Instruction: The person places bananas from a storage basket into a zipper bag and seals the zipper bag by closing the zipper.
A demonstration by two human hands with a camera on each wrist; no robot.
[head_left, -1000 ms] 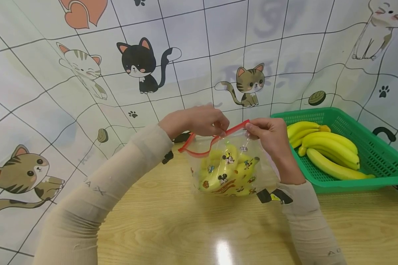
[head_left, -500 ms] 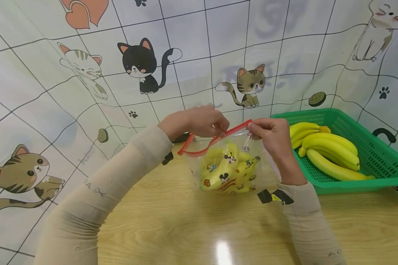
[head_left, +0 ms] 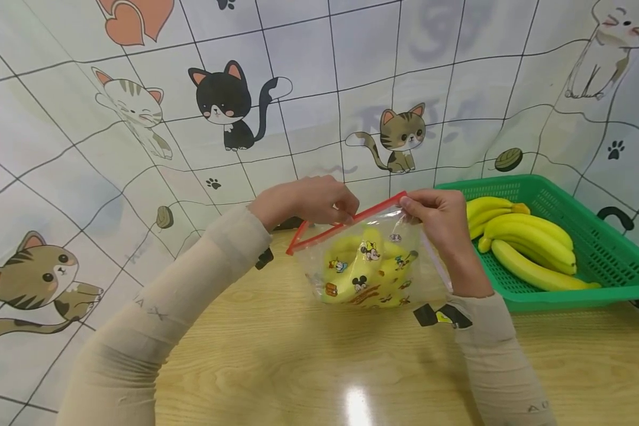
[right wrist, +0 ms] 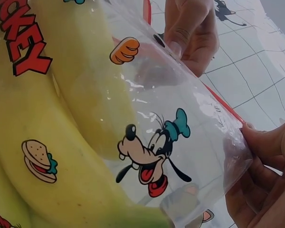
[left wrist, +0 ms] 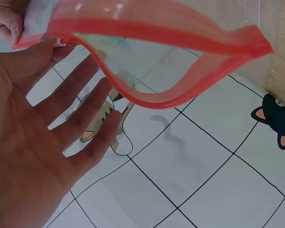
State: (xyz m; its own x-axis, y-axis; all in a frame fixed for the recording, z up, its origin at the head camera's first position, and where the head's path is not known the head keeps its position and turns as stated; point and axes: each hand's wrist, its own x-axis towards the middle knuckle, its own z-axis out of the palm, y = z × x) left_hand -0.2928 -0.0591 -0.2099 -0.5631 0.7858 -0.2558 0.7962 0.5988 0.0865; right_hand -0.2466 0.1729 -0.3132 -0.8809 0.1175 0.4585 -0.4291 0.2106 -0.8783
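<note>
Bag (head_left: 391, 222), bananas (head_left: 351, 278) inside — between both hands (head_left: 316, 200) (head_left: 441, 222)

bag (head_left: 370, 269): glossy plastic film | basket (head_left: 580, 299): smooth plastic | table (head_left: 266, 367): glossy wood grain | sleeves (head_left: 133, 337): matt cloth

The left arm (head_left: 176, 310) bends at the elbow, the left hand (head_left: 319, 200) arched near the far edge of the tabletop (head_left: 277, 355), thumb pinching while the outer fingers (left wrist: 97, 144) spread. The right arm (head_left: 492, 346) reaches forward; the right hand (head_left: 443, 222) pinches, thumb uppermost.

Cat-print wall (head_left: 309, 53), glossy wooden table (head_left: 266, 367)
</note>
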